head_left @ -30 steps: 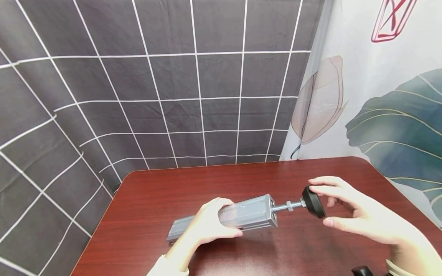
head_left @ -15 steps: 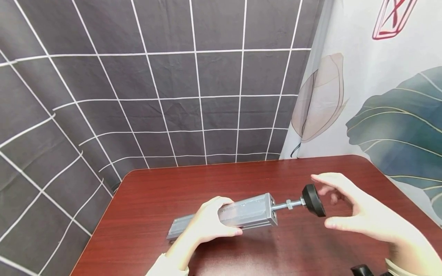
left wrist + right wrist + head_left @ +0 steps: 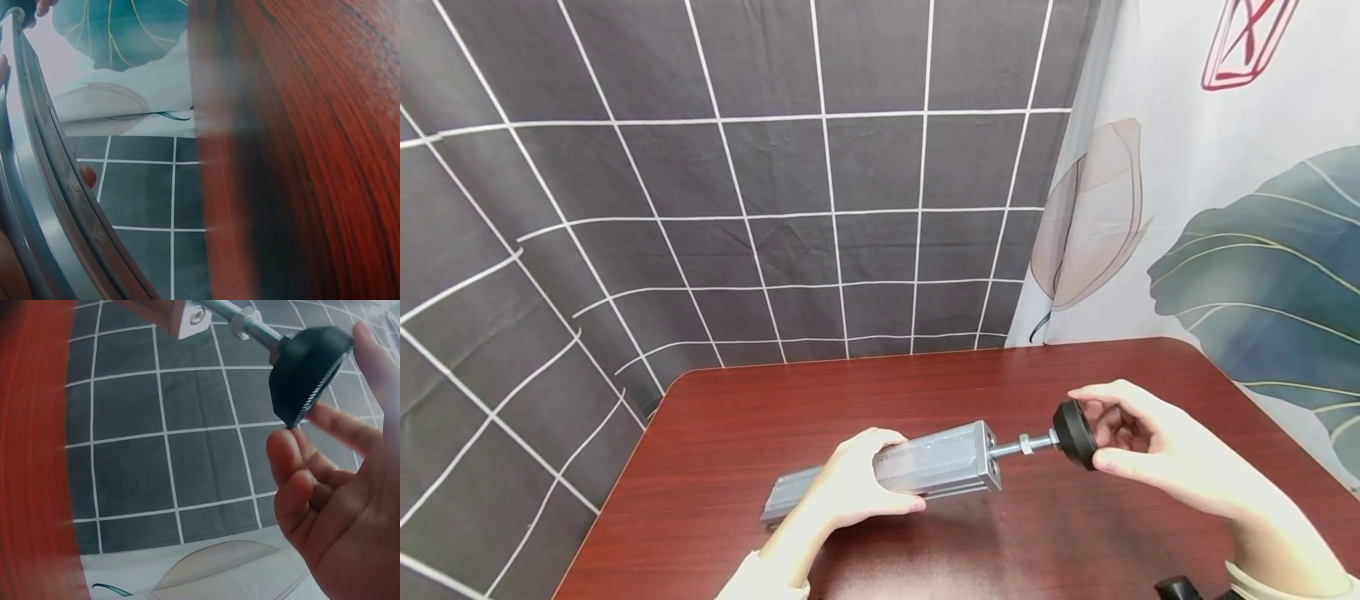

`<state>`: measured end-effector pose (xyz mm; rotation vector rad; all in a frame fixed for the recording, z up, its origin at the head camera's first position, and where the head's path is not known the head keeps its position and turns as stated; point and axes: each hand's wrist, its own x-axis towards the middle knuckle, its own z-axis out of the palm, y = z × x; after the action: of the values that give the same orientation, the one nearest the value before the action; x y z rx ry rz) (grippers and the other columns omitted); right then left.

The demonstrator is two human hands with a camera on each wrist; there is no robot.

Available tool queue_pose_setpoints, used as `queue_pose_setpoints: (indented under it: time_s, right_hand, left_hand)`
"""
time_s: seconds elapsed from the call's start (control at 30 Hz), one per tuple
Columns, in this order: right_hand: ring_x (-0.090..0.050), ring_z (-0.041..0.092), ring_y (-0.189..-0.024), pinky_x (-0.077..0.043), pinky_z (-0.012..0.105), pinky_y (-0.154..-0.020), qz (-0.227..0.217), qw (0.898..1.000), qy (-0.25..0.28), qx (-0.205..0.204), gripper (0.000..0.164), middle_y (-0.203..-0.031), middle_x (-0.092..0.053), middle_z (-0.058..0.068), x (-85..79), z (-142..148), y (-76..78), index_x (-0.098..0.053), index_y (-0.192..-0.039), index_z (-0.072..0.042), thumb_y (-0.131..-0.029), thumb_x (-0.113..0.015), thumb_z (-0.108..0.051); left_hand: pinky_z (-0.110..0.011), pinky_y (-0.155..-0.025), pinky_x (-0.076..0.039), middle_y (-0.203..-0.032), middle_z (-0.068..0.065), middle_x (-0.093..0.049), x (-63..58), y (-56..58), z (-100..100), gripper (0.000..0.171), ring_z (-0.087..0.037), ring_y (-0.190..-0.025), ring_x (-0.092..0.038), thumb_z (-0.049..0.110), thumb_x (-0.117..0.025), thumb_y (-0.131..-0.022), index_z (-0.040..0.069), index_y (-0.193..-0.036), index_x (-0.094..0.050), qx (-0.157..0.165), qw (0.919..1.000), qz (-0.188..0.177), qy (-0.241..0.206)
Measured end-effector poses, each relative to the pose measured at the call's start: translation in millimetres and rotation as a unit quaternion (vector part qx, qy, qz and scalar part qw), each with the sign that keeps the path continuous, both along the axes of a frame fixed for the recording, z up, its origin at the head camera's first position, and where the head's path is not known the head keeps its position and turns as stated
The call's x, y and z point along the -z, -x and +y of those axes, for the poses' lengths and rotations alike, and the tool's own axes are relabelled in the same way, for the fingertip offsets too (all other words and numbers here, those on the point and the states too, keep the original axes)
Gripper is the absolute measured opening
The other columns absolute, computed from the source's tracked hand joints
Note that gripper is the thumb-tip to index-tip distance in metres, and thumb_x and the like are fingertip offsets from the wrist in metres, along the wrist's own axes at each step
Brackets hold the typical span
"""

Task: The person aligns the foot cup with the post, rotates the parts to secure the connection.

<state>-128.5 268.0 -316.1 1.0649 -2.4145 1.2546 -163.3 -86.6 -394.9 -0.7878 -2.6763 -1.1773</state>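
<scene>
My left hand (image 3: pixel 850 483) grips a grey aluminium profile (image 3: pixel 936 458) around its middle, thumb along the near side. From the profile's right end a threaded rod (image 3: pixel 1009 449) sticks out, carrying a nut (image 3: pixel 245 323) partway along. A black levelling foot (image 3: pixel 1075 435) caps the rod's outer end. My right hand (image 3: pixel 1172 454) pinches this foot at its rim between thumb and fingers; the right wrist view shows its ridged edge between them. In the left wrist view the grooved profile (image 3: pixel 56 200) runs along the left side, with only bits of fingers showing.
A red-brown wooden table (image 3: pixel 715 433) lies below the profile. Behind it hangs a dark grey cloth (image 3: pixel 775 167) with a white grid, and a white leaf-print curtain (image 3: pixel 1187 192) at the right. A small black object (image 3: pixel 1177 587) shows at the bottom edge.
The right hand's fingers came off the levelling foot, opened beside it, then moved left and took its rim again. The left hand and the profile have stayed in place.
</scene>
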Motion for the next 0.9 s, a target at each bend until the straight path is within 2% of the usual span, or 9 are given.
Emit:
queue_pose_setpoints:
  time_s: [0.1, 0.23, 0.33, 0.43, 0.57, 0.73, 0.8, 0.9]
  right_hand:
    - [-0.053, 0.009, -0.084, -0.044, 0.02, -0.066, 0.004, 1.0, -0.015, 0.008, 0.074, -0.103, -0.055, -0.003, 0.5, 1, -1.2, -0.045, -0.133, -0.005, -0.066, -0.073, 0.01]
    - [-0.047, 0.006, -0.092, -0.04, 0.018, -0.073, 0.047, 0.996, -0.072, 0.012, 0.088, -0.12, -0.049, -0.001, -4.7, 6, -5.6, -0.039, -0.138, -0.002, -0.061, -0.081, 0.004]
    - [-0.044, 0.005, -0.09, -0.038, 0.019, -0.072, 0.078, 0.992, -0.095, 0.0, 0.083, -0.13, -0.043, 0.004, -7.9, 7, -7.4, -0.044, -0.134, 0.0, -0.06, -0.082, 0.004]
    - [-0.045, 0.004, -0.093, -0.04, 0.018, -0.073, 0.068, 0.993, -0.094, -0.013, 0.075, -0.134, -0.041, 0.005, -9.0, 6, -7.3, -0.049, -0.131, -0.002, -0.064, -0.08, 0.007]
    - [-0.049, 0.005, -0.092, -0.042, 0.017, -0.07, 0.037, 0.997, -0.069, -0.017, 0.073, -0.121, -0.048, -0.001, -7.9, 5, -5.0, -0.048, -0.131, -0.004, -0.065, -0.079, 0.007]
    - [-0.052, 0.008, -0.072, -0.039, 0.023, -0.056, 0.004, 1.0, -0.025, 0.013, 0.068, -0.089, -0.055, -0.005, -1.9, 0, -0.9, -0.05, -0.128, -0.008, -0.067, -0.076, 0.009]
    - [-0.053, 0.009, -0.071, -0.04, 0.024, -0.056, -0.005, 1.0, -0.014, 0.016, 0.063, -0.087, -0.056, -0.004, 0.5, -1, 0.6, -0.051, -0.127, -0.007, -0.069, -0.072, 0.009]
    - [-0.054, 0.009, -0.081, -0.042, 0.022, -0.063, -0.009, 0.999, -0.02, 0.024, 0.067, -0.098, -0.057, -0.004, 1.0, -1, 0.4, -0.048, -0.129, -0.007, -0.069, -0.072, 0.007]
  left_hand:
    - [-0.025, -0.078, -0.046, -0.099, 0.015, -0.058, -0.1, -0.5, 0, 0.06, -0.004, -0.087, -0.054, 0.046, -0.085, -0.057, 0.023, -0.107, -0.061, -0.002, 1.0, 0.0, -0.001]
    - [-0.026, -0.079, -0.045, -0.1, 0.015, -0.059, -0.8, -0.2, 0, 0.061, -0.004, -0.089, -0.054, 0.046, -0.085, -0.057, 0.023, -0.107, -0.061, -0.006, 1.0, 0.0, -0.001]
    - [-0.026, -0.079, -0.046, -0.1, 0.015, -0.059, -1.2, -0.1, 0, 0.061, -0.004, -0.088, -0.054, 0.046, -0.085, -0.057, 0.022, -0.107, -0.062, -0.007, 1.0, 0.001, -0.001]
    - [-0.025, -0.078, -0.046, -0.099, 0.015, -0.059, -0.8, -0.2, -1, 0.061, -0.004, -0.088, -0.054, 0.046, -0.085, -0.057, 0.022, -0.107, -0.061, -0.005, 1.0, -0.001, 0.0]
    - [-0.025, -0.078, -0.046, -0.099, 0.015, -0.058, 0.1, -0.4, -1, 0.06, -0.004, -0.087, -0.054, 0.047, -0.085, -0.057, 0.023, -0.107, -0.061, 0.0, 1.0, -0.003, 0.0]
    - [-0.025, -0.078, -0.046, -0.099, 0.015, -0.058, 0.3, -0.4, -1, 0.06, -0.004, -0.087, -0.054, 0.046, -0.085, -0.057, 0.023, -0.107, -0.061, -0.001, 1.0, -0.002, 0.002]
    - [-0.025, -0.078, -0.046, -0.099, 0.015, -0.058, 0.5, -0.4, -1, 0.06, -0.004, -0.087, -0.054, 0.046, -0.085, -0.057, 0.023, -0.107, -0.061, -0.002, 1.0, -0.003, 0.002]
    - [-0.025, -0.078, -0.046, -0.099, 0.015, -0.058, 0.7, -0.4, -1, 0.06, -0.004, -0.087, -0.054, 0.046, -0.085, -0.057, 0.022, -0.107, -0.061, -0.002, 1.0, -0.004, 0.0]
